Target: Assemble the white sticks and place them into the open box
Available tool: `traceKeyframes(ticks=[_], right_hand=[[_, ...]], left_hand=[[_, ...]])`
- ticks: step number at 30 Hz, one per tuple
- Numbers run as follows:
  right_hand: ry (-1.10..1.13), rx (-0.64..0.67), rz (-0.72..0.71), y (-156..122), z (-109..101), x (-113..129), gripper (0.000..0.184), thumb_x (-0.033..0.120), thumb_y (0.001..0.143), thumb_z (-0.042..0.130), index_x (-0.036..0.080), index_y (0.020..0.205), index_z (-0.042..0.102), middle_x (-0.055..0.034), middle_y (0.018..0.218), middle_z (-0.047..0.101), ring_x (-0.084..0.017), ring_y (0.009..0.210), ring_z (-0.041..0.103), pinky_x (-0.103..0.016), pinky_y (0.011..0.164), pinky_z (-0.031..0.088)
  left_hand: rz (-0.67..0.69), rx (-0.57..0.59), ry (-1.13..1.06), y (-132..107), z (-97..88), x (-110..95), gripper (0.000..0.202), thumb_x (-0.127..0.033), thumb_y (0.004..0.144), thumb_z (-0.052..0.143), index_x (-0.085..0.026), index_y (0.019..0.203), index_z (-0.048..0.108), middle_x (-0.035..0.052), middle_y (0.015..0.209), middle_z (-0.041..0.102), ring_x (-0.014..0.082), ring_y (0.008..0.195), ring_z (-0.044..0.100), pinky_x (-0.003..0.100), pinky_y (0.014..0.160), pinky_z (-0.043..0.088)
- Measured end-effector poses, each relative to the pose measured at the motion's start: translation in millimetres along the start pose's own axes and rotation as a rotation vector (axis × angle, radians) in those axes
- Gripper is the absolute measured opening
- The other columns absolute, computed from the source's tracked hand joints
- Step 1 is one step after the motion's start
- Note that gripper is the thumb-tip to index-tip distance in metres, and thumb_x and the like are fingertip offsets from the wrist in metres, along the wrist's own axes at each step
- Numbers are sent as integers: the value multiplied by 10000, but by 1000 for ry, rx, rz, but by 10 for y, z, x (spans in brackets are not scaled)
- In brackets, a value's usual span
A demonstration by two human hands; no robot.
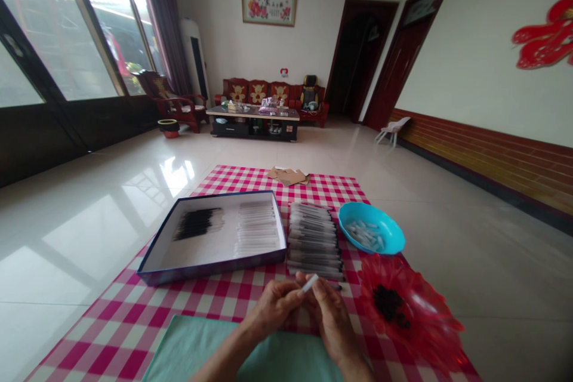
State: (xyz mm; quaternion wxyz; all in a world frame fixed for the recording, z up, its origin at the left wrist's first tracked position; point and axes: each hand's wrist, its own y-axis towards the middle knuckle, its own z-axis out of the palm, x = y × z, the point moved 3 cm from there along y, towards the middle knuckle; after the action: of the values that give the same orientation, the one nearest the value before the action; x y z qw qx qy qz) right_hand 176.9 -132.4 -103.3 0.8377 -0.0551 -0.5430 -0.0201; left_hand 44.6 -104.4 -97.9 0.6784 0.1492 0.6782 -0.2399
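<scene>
1. The left hand (275, 307) has its fingers (286, 293) closed on a small white tube (310, 283), which points up toward the right hand (331, 325). That hand's fingers (323, 292) curl just beside the tube; I cannot tell whether they grip it.
2. Just beyond the hands lies a tight row of slim dark-and-clear sticks (313, 242).
3. Left of the row sits a shallow box (212, 271) holding a black bundle (197, 224) and a pale bundle (256, 227), well apart.
4. To the right, a turquoise bowl (369, 228) holds white tubes (364, 236). Nearer stands a red flower-shaped dish (425, 316) with dark bits (387, 303).
5. A pale green cloth (233, 352) lies under the hands, on a red-and-white checked tablecloth (233, 289) spread over the tiled floor (80, 239). Cardboard scraps (289, 176) sit at its far edge.
6. Far off stand a low table (253, 113) and a red sofa (257, 91), below a framed picture (269, 6).
</scene>
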Motion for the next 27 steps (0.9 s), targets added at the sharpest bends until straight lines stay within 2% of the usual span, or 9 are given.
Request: traceKeyframes(ticks=[2,4,7,10,13,18,21,23,27], right_hand=[[70,50,47,17,12,-33,304,461,820,580,246,1025,642,-55,1043,688,-231,907,646,-359,752,516],[101,46,70,31,16,-61,273,430,815,602,247,1015,632,-44,1041,689,-225,922,642,-354,777,508],[78,-36,67,50,-5,-98,225,377,757,684,223,917,654,-37,978,709,-226,905,647,-351,802,498],[26,-72,46,64,-37,-114,253,393,742,691,202,909,686,-54,941,721,-236,888,649,-361,807,492],[-42,-92,7,50,-71,-81,270,418,722,699,210,893,711,-58,940,728,-243,900,645,-365,840,475],[-3,21,-9,-31,-12,17,232,416,726,695,231,865,708,-52,947,725,-247,899,646,-392,855,471],[100,117,16,-54,55,41,215,406,754,671,230,874,697,-50,954,718,-241,892,648,-396,840,480],[139,104,27,-42,64,37,223,408,765,659,233,901,688,-47,977,710,-240,906,644,-395,829,487],[105,28,45,2,42,-5,280,397,766,666,248,1003,666,-38,1028,692,-239,935,637,-375,810,502]], left_hand=[[175,-204,303,-28,10,-66,272,-391,831,526,-157,752,638,-4,604,596,105,544,515,205,518,347],[248,-326,533,-60,34,-84,180,-309,839,517,-195,811,653,1,697,647,129,638,572,212,593,378],[308,-370,693,-91,71,-56,171,-271,858,480,-223,877,643,21,767,665,147,701,598,225,645,396],[312,-369,641,-96,68,-36,175,-301,862,481,-211,870,631,26,730,644,144,663,581,231,622,389],[162,-236,321,-55,25,-25,250,-406,833,522,-180,764,601,-6,570,563,105,490,485,216,486,337],[-259,248,-297,-23,-1,15,366,-505,721,621,-166,658,498,-40,469,494,51,319,326,189,333,206],[-334,327,-390,-26,12,39,382,-513,695,644,-157,673,506,-46,475,485,39,310,298,184,320,177],[-224,251,-322,-6,29,34,389,-530,737,598,-157,674,504,-43,479,484,44,329,316,188,340,197],[124,-131,111,2,12,-21,319,-467,797,564,-163,702,535,-30,532,521,83,452,439,206,455,302]])
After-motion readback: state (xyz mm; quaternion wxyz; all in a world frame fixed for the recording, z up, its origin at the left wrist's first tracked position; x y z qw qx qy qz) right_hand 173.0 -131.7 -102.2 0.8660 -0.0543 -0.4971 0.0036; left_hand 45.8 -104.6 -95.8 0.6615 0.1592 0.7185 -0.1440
